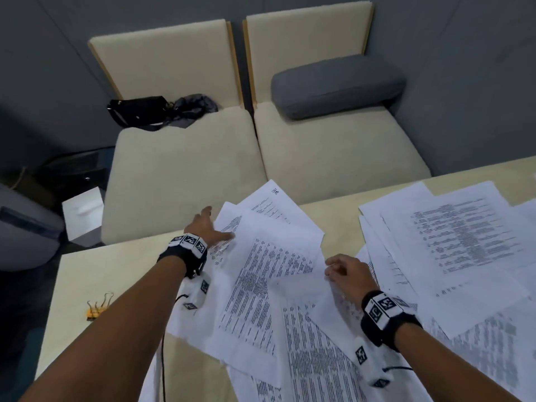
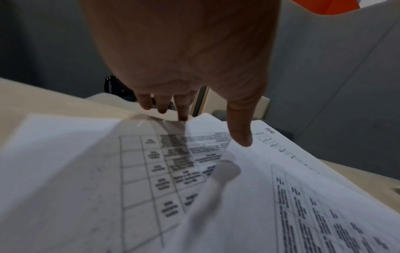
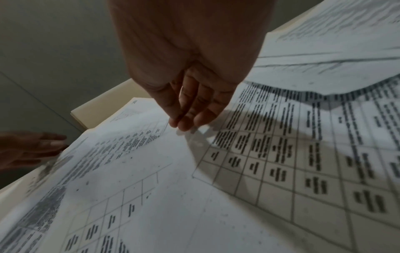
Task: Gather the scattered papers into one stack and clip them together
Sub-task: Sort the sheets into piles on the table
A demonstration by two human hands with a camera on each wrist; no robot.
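The gathering step is in hand, and nothing is squared up yet: the papers (image 1: 269, 274) are fanned loosely across the table (image 1: 78, 274), with a second spread of sheets (image 1: 452, 236) lying well apart toward the right side. The left hand (image 1: 207, 227) is placed at the far-left edge of the nearer pile, fingers stretched out and spread, the thumb laid flat on the top sheet (image 2: 244, 171); in the left wrist view the fingertips (image 2: 182, 113) are seen reaching past the paper's far edge, so the sheets appear to be touched and nudged, not gripped. The right hand (image 1: 346, 272) is held over the middle of the spread, fingers loosely curled and drawn together; in the right wrist view the fingertips (image 3: 186, 123) are seen hovering at or just on a sheet's corner, and whether that corner is actually pinched cannot be told. The binder clips (image 1: 97, 307), yellow with wire handles, are left untouched near the table's left edge, apart from every sheet. Clipping is judged to be some way off. The next move calls for the nearer sheets to be swept inward between the two hands, the right-hand spread to be drawn across onto them, and the edges to be tapped level before a clip is fetched.
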